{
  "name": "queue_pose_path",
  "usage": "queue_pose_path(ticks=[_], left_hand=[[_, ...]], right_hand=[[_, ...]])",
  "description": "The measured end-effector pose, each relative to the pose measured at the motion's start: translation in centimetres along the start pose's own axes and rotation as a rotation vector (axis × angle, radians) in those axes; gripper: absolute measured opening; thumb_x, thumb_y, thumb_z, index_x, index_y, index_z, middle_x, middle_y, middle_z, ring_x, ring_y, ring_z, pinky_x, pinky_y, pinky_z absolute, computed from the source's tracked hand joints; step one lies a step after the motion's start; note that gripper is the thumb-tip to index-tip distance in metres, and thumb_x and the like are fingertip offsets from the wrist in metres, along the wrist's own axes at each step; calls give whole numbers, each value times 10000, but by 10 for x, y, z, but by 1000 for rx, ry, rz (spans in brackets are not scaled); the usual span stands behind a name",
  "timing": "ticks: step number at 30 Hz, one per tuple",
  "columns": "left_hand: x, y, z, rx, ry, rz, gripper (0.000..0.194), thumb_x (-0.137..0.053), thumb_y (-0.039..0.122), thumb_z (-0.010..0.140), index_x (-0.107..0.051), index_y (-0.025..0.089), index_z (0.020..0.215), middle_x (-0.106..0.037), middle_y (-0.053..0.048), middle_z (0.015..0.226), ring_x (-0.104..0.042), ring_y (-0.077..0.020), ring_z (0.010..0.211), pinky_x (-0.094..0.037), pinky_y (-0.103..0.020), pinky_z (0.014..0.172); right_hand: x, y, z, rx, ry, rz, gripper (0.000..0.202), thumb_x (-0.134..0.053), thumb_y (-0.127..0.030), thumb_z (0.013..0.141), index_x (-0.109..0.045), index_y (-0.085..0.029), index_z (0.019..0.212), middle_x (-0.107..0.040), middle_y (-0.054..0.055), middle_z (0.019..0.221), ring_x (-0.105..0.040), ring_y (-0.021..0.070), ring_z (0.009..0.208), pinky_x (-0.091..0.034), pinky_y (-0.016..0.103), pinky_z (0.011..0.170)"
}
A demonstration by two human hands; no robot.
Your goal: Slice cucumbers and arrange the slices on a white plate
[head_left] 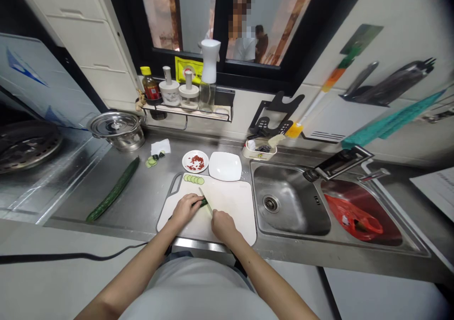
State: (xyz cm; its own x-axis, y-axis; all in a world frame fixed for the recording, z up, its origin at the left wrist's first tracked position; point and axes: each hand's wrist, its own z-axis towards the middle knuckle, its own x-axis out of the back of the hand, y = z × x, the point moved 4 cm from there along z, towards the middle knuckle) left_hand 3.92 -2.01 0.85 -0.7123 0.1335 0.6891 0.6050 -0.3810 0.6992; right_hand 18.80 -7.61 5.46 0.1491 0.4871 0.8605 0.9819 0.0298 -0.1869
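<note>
My left hand [186, 209] is bent over a short piece of cucumber [204, 201] and grips it against the white cutting board [236, 211]. In my right hand [223, 225] is a knife [205, 200], its blade pointing away from me, right beside the cucumber piece. Several round cucumber slices [194, 179] lie in an overlapping row near the board's far left corner. Behind the board stand a small plate [185, 163] with chopped red bits and a bare white square plate [225, 166]. My left fingers partly hide the cucumber piece.
A whole cucumber [114, 191] lies on the steel counter at left, near a lidded pot [127, 138] and cucumber scraps [152, 161]. The sink [291, 202] borders the board's right side; a red bag [354, 218] lies in its second basin. Above hangs a condiment shelf [187, 111].
</note>
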Motion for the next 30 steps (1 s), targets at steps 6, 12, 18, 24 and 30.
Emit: queue_pose_path(ticks=[6,12,18,24,30], left_hand=[[-2,-1,1,0,-11,4,248,-512,284,903,-719,244,1032,-704,-51,985,-623,-175,919,-486,-310,847],[-1,-1,1,9,-21,6,251,-509,279,903,-716,243,1040,-703,-50,994,-621,-177,927,-482,-311,845],[-2,-2,1,5,-14,-5,246,-513,284,900,-717,243,1032,-703,-52,987,-623,-177,924,-481,-307,848],[-2,-1,1,8,-15,6,245,-511,279,900,-718,235,1024,-701,-52,985,-618,-177,924,-481,-305,846],[-2,-2,1,-6,-16,8,245,-510,272,899,-717,237,1025,-701,-51,983,-619,-175,919,-484,-303,839]], right_hand=[[-3,0,6,10,26,-1,329,-341,-72,879,-607,-105,1070,-683,165,998,-651,225,955,-450,288,767],[-2,2,0,4,-5,0,326,-333,-96,902,-600,-95,1090,-679,165,1004,-644,228,969,-448,291,774],[-2,3,-1,8,-16,10,322,-344,-101,904,-600,-92,1099,-679,166,999,-640,228,975,-441,285,779],[-7,5,6,27,7,14,325,-332,-107,907,-604,-99,1084,-681,166,991,-644,229,958,-452,296,774],[-18,7,13,40,51,4,313,-341,-103,895,-605,-107,1064,-684,161,973,-652,232,942,-459,299,767]])
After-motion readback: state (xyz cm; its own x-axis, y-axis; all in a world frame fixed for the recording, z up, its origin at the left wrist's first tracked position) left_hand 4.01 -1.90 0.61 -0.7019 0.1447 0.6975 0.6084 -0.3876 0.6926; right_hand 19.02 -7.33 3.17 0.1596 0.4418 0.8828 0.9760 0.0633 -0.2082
